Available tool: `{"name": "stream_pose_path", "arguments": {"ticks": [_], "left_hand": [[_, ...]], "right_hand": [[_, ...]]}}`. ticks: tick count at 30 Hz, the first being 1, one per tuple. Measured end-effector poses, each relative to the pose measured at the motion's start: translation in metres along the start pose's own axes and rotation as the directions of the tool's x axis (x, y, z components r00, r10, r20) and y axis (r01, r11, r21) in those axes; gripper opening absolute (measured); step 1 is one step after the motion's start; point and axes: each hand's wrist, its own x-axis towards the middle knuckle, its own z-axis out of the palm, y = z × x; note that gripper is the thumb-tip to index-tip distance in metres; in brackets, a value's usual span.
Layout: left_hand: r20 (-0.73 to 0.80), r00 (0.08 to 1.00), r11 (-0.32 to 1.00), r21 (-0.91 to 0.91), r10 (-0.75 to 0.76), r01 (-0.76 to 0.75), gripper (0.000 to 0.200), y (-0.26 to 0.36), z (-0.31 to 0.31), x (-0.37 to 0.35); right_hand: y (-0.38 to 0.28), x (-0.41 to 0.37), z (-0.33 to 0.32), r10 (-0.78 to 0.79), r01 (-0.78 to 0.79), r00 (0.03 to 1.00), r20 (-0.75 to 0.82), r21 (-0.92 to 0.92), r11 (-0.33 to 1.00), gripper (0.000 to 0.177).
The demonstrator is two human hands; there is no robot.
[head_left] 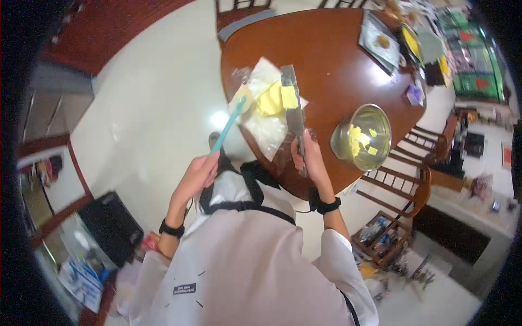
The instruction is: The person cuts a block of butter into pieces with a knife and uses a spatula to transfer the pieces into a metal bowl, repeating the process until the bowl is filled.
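Observation:
My left hand [199, 175] is closed round the handle of a teal spatula [231, 124], whose pale head is close to the left side of the butter. In my right hand [310, 157] is a wide-bladed knife [294, 117], its blade pointing away from me. A yellow piece of butter [289, 98] lies on the flat of the blade. Just left of the blade, more butter slices [269, 101] rest on a white wrapper [266, 73] spread near the table edge. To the right of the knife stands a metal bowl [389, 136] with several butter pieces [359, 142] inside.
The brown wooden table [321, 49] has a rounded edge towards me. At its far right are a tray [378, 43], a purple item [414, 94] and other clutter. Wooden chairs [405, 190] stand at the right, with a crate [383, 239] of objects on the floor.

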Motion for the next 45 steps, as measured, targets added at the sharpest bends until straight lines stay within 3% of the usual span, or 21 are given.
{"name": "stream_pose_path", "arguments": {"ticks": [4,7,8,10,15,18,30,36,41,45], "left_hand": [[0.105,0.994,0.977,0.214,-0.014,-0.009,0.052,0.059,0.023,-0.013],[0.246,0.969,0.959,0.279,-0.018,-0.053,0.052,0.073,0.048,0.000],[0.303,0.952,0.954,0.294,-0.031,-0.063,0.052,0.079,0.058,0.003],[0.371,0.927,0.957,0.284,-0.050,-0.062,0.052,0.084,0.076,0.011],[0.465,0.879,0.964,0.263,-0.104,-0.025,0.050,0.087,0.108,0.019],[0.502,0.859,0.966,0.256,-0.099,-0.038,0.050,0.087,0.119,0.021],[0.511,0.840,0.943,0.332,-0.183,0.003,0.052,0.099,0.147,0.020],[0.534,0.821,0.953,0.301,-0.202,0.039,0.051,0.100,0.153,0.025],[0.525,0.824,0.933,0.359,-0.211,0.011,0.052,0.102,0.159,0.041],[0.532,0.808,0.897,0.441,-0.251,-0.011,0.051,0.114,0.179,0.063]], "right_hand": [[-0.003,-0.024,-0.020,-0.042,0.059,0.990,-0.133,0.121,0.991,0.052],[0.008,-0.037,-0.038,-0.321,0.233,0.869,-0.377,-0.260,0.937,0.044],[0.008,-0.044,-0.042,-0.321,0.240,0.853,-0.411,-0.238,0.941,0.044],[0.006,-0.058,-0.052,-0.391,0.206,0.782,-0.485,-0.390,0.897,0.041],[0.021,-0.078,-0.069,-0.334,0.175,0.739,-0.585,-0.312,0.934,0.040],[0.028,-0.084,-0.075,-0.360,0.215,0.707,-0.609,-0.300,0.929,0.041],[0.035,-0.097,-0.095,-0.327,0.125,0.674,-0.663,-0.334,0.934,0.040],[0.035,-0.100,-0.102,-0.404,0.144,0.628,-0.666,-0.410,0.901,0.034],[0.046,-0.098,-0.113,-0.577,-0.015,0.569,-0.586,-0.709,0.705,0.035],[0.050,-0.094,-0.125,-0.689,0.041,0.470,-0.552,-0.766,0.642,0.030]]}}
